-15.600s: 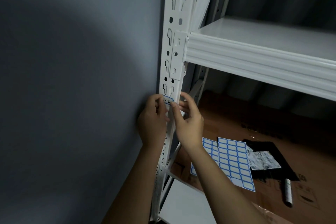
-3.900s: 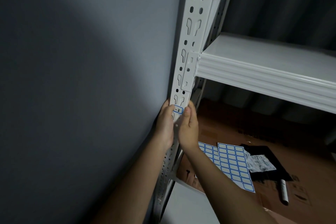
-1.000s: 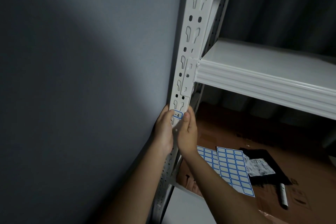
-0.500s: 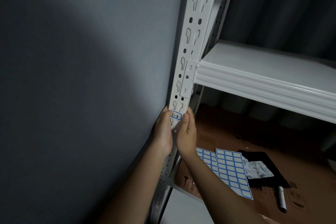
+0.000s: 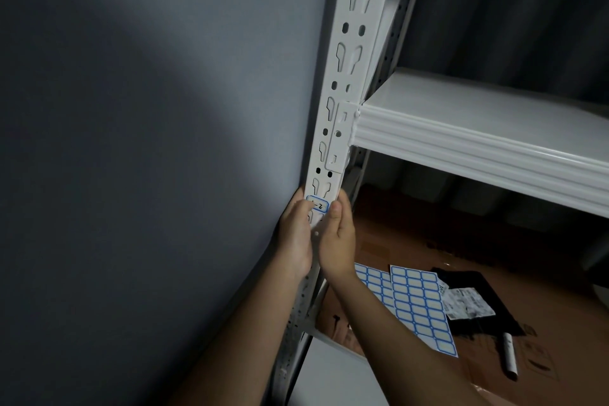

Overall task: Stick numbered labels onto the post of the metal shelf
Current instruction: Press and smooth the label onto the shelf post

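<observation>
- I see the white metal post (image 5: 349, 76) standing upright beside the grey wall (image 5: 148, 142), with keyhole slots along its face.
- The label (image 5: 317, 205), white with a blue frame and a handwritten mark that reads like "-2", sits on the front of the post, below the bracket of the shelf board (image 5: 478, 128).
- The left hand (image 5: 296, 237) is on the left side of the post; its thumb lies on the left end of the label and the other fingers curl behind the post edge, so they are clamped on the post.
- The right hand (image 5: 337, 241) is on the right side; its thumb tip touches the right end of the label and the fingers wrap around the post edge.
- The two hands are close together, almost touching under the label.
- On the brown cardboard floor (image 5: 412, 234), to the right and lower, lie two label sheets (image 5: 420, 303) with blue frames, one partly over the other.
- Just right of the sheets there is a black bag (image 5: 484, 323) with a printed paper (image 5: 468, 301) on it, and a marker pen (image 5: 509, 354) near it.
</observation>
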The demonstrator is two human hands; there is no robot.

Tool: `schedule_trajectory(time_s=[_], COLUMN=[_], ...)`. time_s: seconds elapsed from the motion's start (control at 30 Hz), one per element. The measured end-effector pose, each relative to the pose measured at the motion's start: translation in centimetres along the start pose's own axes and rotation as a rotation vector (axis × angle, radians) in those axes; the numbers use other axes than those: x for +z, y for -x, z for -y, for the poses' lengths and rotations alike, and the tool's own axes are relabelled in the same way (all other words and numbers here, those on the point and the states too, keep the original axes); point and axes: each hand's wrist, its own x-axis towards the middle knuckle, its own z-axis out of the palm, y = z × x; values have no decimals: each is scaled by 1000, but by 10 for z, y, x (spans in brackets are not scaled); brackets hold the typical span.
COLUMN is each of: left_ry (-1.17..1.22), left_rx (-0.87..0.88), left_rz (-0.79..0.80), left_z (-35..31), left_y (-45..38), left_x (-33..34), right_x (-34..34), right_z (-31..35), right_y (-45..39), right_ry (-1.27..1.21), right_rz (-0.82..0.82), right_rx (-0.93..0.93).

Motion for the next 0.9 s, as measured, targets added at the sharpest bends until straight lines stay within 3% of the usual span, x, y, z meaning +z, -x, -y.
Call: schedule_trajectory(time_s=[0.9], left_ry=[19], left_rx=[-61], left_rz=[-27], left_z=[0], left_y=[-1], left_x=[-2], right_x=[1], right_z=[1], right_y=[1], right_ry=[15], right_rz=[-7], right_rx=[-4])
